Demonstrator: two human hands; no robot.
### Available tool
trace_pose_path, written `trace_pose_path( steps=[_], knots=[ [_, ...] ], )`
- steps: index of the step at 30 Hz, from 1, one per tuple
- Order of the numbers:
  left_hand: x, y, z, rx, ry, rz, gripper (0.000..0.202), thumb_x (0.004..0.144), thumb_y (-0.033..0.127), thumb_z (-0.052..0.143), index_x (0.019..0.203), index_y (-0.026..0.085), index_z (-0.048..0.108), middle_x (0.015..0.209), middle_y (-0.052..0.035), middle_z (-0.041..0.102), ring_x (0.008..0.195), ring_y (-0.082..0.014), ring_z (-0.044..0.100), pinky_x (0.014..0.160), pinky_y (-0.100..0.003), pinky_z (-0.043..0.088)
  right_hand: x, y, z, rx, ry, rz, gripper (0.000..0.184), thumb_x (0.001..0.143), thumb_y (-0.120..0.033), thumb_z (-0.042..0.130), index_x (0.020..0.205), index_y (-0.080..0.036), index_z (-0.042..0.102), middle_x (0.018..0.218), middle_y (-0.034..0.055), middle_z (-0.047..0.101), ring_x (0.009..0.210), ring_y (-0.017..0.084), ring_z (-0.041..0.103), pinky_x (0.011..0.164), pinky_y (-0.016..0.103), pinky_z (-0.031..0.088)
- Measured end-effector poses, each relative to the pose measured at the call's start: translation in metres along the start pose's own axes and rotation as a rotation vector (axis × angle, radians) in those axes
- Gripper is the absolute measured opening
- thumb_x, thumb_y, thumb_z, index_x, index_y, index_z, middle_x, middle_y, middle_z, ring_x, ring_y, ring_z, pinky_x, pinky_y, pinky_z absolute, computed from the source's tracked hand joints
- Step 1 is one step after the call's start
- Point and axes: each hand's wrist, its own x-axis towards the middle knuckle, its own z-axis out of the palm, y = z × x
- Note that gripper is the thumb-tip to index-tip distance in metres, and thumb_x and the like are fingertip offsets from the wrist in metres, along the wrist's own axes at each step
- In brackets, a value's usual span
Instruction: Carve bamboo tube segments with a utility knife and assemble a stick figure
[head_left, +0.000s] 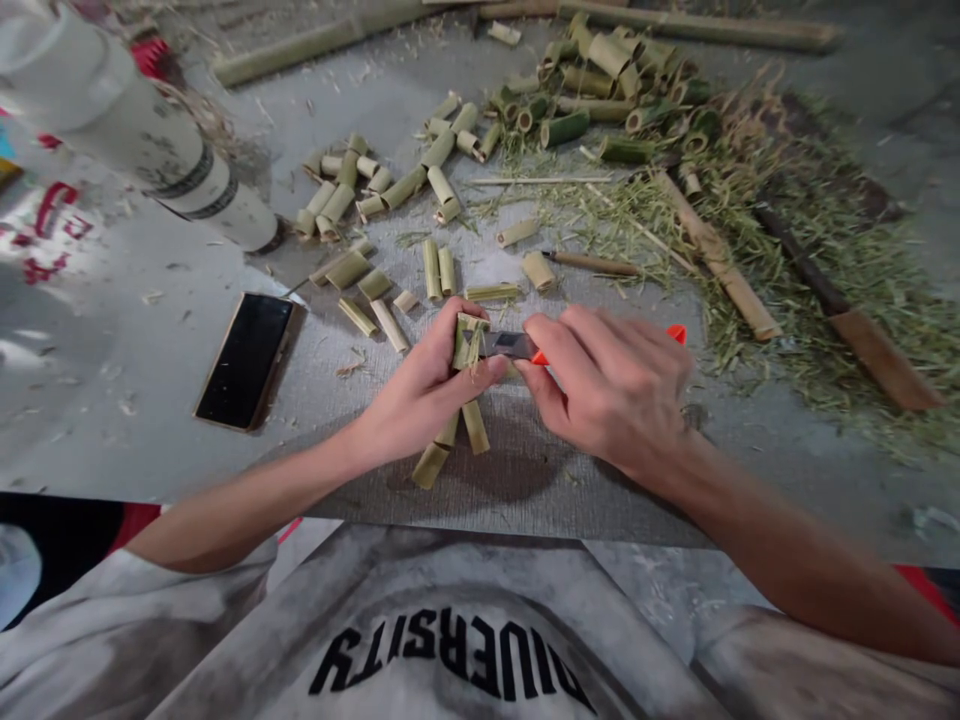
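Nearest, at the front edge of the mat [525, 480], bamboo pieces [469, 345] are clasped by curled fingers of the left hand [420, 395]; a knife [506, 345] set against them is pinched tight by the right hand [607, 385].

A grey concrete floor [825, 480] serves as the workplace, with a grey woven mat [525, 480] laid at 6 o'clock. Long bamboo poles [315, 42] lie along the far edge at 12 o'clock. Green shavings [787, 230] litter the ground at 2 o'clock, a white printed cylinder [150, 140] lies at 10 o'clock and a smartphone [246, 360] rests face up at 9 o'clock. Light is soft and even.
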Motion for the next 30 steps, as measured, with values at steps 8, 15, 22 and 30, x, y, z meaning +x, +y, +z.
trace_pose_path(
  steps=[8,15,22,30],
  knots=[
    [-0.002,-0.011,0.0,-0.35,-0.183,-0.049,0.029,0.108,0.041,0.076,0.107,0.025,0.052,0.081,0.0058,0.042,0.064,-0.0099,0.037,0.058,-0.028,0.031,-0.009,0.099,0.015,0.002,0.223,0.46,0.048,0.118,-0.055,0.046,0.107,-0.02,0.076,0.083,0.0117,0.071,0.074,0.024,0.06,0.071,0.041,0.034],
    [0.007,-0.012,-0.006,-0.429,-0.113,-0.08,0.034,0.095,0.028,0.085,0.111,0.025,0.055,0.086,0.0044,0.052,0.066,-0.0092,0.04,0.061,-0.027,0.035,-0.015,0.051,0.029,0.249,0.023,0.261,0.029,0.115,-0.036,0.049,0.118,-0.021,0.073,0.097,0.0063,0.078,0.078,0.019,0.067,0.066,0.033,0.043],
    [0.006,-0.011,-0.004,-0.603,-0.076,-0.17,0.025,0.1,0.037,0.074,0.119,0.022,0.071,0.085,-0.0017,0.055,0.074,-0.015,0.046,0.067,-0.029,0.04,-0.014,0.034,0.022,0.333,-0.066,0.068,0.02,0.113,-0.032,0.055,0.116,-0.02,0.07,0.096,0.0052,0.076,0.079,0.019,0.066,0.072,0.034,0.047],
    [0.005,-0.016,-0.004,-0.574,-0.102,-0.177,0.04,0.106,0.05,0.075,0.138,0.026,0.079,0.089,-0.0017,0.056,0.077,-0.0143,0.047,0.071,-0.028,0.043,-0.012,0.03,0.019,0.328,-0.069,-0.038,0.016,0.112,-0.028,0.057,0.11,-0.019,0.07,0.091,0.003,0.076,0.079,0.018,0.067,0.072,0.034,0.047]
  ],
)
